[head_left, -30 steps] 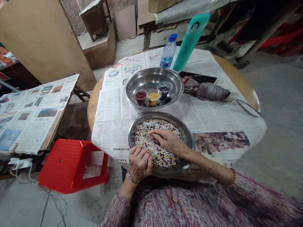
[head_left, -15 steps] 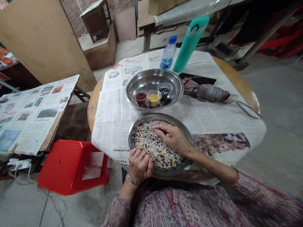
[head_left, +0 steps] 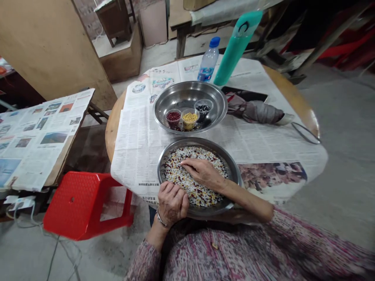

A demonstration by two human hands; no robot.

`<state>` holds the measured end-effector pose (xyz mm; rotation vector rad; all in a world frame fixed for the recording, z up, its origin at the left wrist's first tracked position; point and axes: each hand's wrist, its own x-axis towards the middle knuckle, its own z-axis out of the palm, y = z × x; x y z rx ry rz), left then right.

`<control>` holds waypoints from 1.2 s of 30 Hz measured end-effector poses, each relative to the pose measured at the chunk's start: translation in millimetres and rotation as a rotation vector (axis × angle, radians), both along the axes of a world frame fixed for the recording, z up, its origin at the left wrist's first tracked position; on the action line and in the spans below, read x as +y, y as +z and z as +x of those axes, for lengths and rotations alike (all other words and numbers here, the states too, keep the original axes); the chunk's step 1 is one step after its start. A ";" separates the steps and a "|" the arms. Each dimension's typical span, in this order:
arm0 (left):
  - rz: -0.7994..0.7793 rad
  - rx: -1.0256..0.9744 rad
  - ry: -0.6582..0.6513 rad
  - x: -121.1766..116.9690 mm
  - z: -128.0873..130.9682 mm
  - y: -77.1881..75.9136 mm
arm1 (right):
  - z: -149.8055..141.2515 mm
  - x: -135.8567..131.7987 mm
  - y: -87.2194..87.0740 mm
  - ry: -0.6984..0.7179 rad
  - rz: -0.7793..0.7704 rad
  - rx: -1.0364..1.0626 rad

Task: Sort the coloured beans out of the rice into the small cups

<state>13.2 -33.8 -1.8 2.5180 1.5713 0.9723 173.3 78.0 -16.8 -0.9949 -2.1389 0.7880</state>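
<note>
A steel basin (head_left: 238,173) in front of me holds a mix of white grains (head_left: 175,171) with dark red, yellow and black beans. My right hand (head_left: 202,171) reaches over the mix, thumb and forefinger pinched together at the grains. Whatever is between those fingertips is too small to name. At the near left rim rests my left hand (head_left: 173,203), its fingers curled into a fist and a bangle on the wrist. Its palm is hidden. Behind stands a second steel basin (head_left: 164,95) with cups of red beans (head_left: 173,117), yellow beans (head_left: 190,118) and black beans (head_left: 203,107).
Newspaper (head_left: 131,144) covers the round table. A water bottle (head_left: 208,62), a teal bottle (head_left: 237,50), and a folded grey umbrella (head_left: 258,111) lie or stand beyond the basins. To the left are a red stool (head_left: 73,203) and a newspaper-covered bench (head_left: 43,136).
My right hand has moved slightly left and nearer over the grains, its fingertips drawn closer together. My left hand stays at the rim. The view has shifted slightly.
</note>
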 end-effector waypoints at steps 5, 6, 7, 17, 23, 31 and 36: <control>0.014 -0.017 0.000 0.0 0.0 -0.2 | -0.7 -1.6 2.8 -0.025 0.042 -0.006; 0.018 -0.020 -0.001 0.0 0.0 -0.2 | -0.2 -1.1 4.6 -0.052 0.059 -0.002; 0.020 -0.022 -0.003 0.1 -0.1 -0.3 | 0.6 -0.4 6.6 -0.086 0.078 0.001; 0.015 -0.006 0.000 -0.4 -0.4 -1.5 | 10.1 -5.3 11.0 -0.096 0.179 -0.202; 0.025 -0.004 -0.005 -0.2 -0.7 -1.4 | 17.3 -27.6 21.7 0.184 0.141 -0.202; 0.022 0.002 0.000 0.2 -0.3 -0.8 | 26.2 -34.7 26.3 0.478 0.123 -0.361; 0.008 0.009 0.003 0.3 -0.2 1.1 | 19.6 -10.7 14.7 0.273 0.150 -0.340</control>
